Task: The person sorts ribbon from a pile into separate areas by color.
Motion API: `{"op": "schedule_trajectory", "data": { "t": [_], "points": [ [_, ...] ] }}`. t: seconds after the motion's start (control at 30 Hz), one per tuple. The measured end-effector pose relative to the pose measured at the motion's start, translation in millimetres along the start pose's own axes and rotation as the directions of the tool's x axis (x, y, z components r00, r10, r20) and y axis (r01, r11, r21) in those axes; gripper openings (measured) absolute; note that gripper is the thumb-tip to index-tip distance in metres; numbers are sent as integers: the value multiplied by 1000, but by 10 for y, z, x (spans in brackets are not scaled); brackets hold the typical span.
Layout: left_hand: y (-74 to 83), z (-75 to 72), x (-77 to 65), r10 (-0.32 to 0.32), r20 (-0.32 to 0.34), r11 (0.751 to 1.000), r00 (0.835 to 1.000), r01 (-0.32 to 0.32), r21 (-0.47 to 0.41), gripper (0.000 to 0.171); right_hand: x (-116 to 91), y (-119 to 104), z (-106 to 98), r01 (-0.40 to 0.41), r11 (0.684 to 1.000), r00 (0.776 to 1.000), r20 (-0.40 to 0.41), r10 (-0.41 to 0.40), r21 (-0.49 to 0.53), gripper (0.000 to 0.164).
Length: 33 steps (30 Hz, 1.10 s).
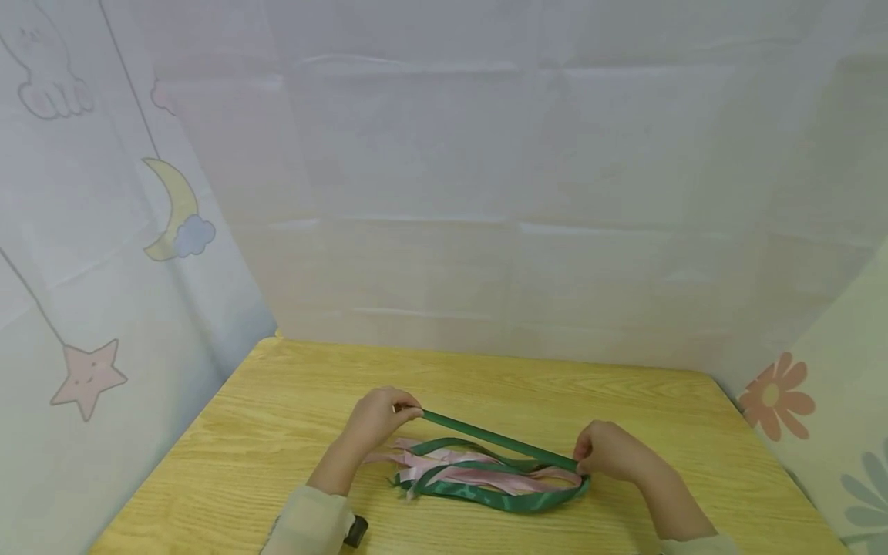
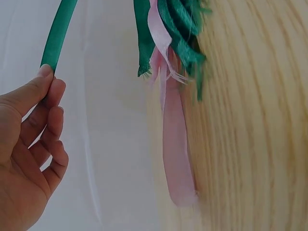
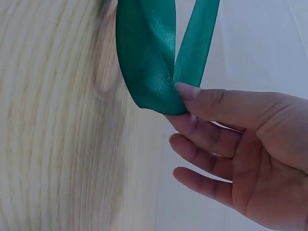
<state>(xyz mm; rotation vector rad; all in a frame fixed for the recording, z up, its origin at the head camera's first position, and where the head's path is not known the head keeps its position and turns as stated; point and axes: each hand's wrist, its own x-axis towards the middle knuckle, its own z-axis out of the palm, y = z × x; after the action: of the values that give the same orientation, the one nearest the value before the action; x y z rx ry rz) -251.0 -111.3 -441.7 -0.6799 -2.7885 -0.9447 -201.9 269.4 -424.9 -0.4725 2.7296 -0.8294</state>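
A length of green satin ribbon (image 1: 496, 438) stretches taut between my two hands, above the table. My left hand (image 1: 378, 416) pinches one end of it between thumb and forefinger, the other fingers loosely bent, as the left wrist view shows. At the other side my right hand (image 1: 613, 451) pinches the ribbon where it doubles back in a fold (image 3: 159, 91). Below and nearer to me lies a loose bundle of green ribbons (image 1: 520, 501) and pink ribbons (image 1: 486, 479), with frayed ends toward the left. One pink ribbon (image 2: 175, 144) trails out past these ends.
The bundle lies on a wood-grain table (image 1: 277, 432). Behind the table hangs a creased pale sheet (image 1: 416, 154); printed sheets with a star (image 1: 90, 378) and a flower (image 1: 773, 395) flank it. A black object (image 1: 356, 532) sits at my left cuff.
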Motion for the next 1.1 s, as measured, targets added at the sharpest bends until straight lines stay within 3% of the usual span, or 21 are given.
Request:
{"op": "schedule_trajectory", "data": {
  "t": [0.47,0.63,1.1],
  "points": [
    [-46,-60,-3,-17,-28,1000,999,17,-10,14,-69,51,-66,-76,997,997,11,76,-18,12],
    [-65,-81,-13,-43,-54,999,998,42,-24,13,-98,103,-81,-64,998,998,12,65,-22,13],
    [-120,-183,-53,-98,-123,995,988,93,-44,8,-137,177,-80,-139,990,990,1,140,-21,16]
  ]
}}
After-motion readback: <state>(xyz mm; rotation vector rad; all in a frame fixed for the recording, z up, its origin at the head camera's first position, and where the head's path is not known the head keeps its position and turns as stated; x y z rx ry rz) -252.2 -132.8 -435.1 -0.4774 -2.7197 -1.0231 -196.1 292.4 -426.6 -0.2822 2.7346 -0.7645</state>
